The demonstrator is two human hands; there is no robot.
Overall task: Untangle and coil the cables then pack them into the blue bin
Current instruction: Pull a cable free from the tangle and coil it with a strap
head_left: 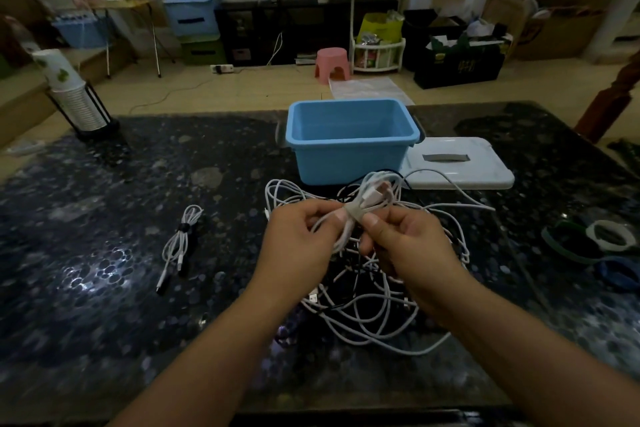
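So the person's got both hands up over the table, working on one white cable bundle: the left hand pinches the gathered loops just below a grey strap, and the right hand pinches the strap's other side, thumbs nearly touching. Looks like they're cinching the tie around the coil. Underneath is the rest of the mess, a tangled pile of white and black cables sprawled between the hands and the table edge. One coiled cable already lies tied off to the left, well apart from the pile. The blue bin sits empty just behind the pile, its white lid lying beside it. More straps lie off to the right. For this step, probably best to keep the left pinch tight so the loops don't spring loose, pull the strap snug but not crushing, and check the plug ends are tucked in so they won't snag the pile when the bundle gets lifted to the bin
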